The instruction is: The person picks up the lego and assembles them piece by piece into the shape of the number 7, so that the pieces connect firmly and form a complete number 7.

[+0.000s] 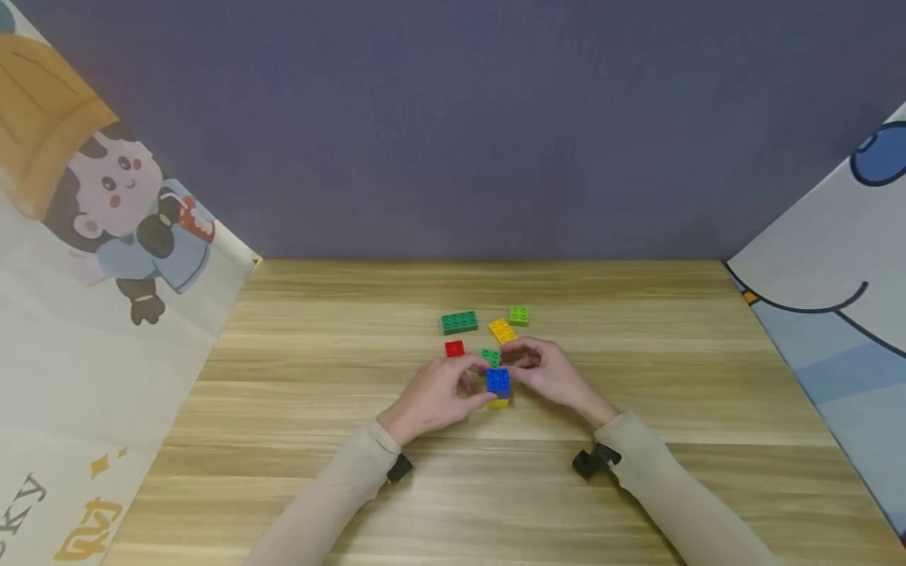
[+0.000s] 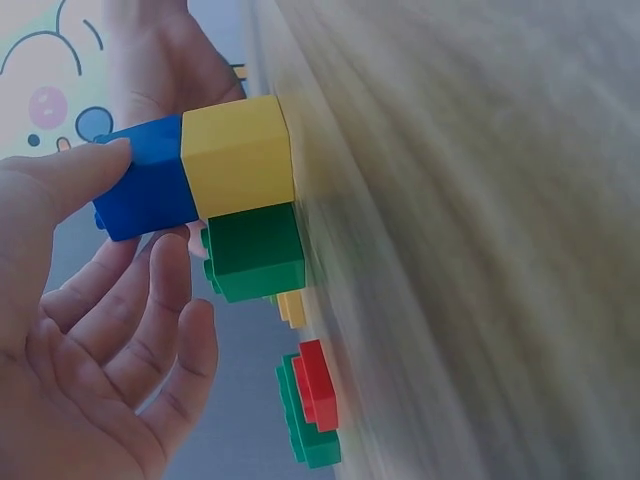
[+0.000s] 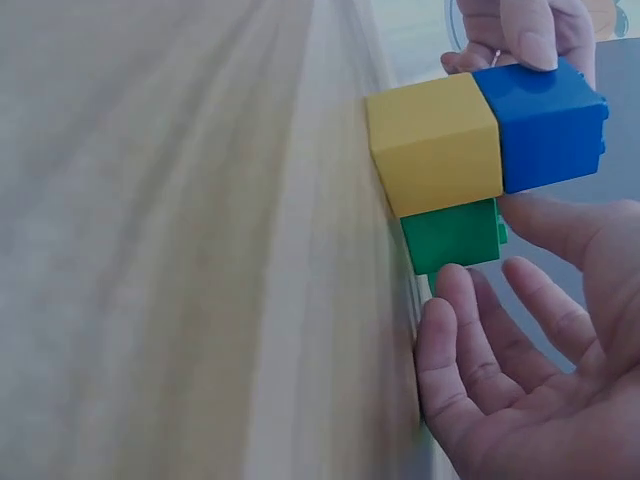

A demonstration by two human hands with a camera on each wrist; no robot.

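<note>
Our left hand (image 1: 439,393) and right hand (image 1: 548,373) sit close together, forearms angled inward, sleeves down to the wrists. Both hands' fingers are loosely bent, fingertips nearly meeting between them.
</note>
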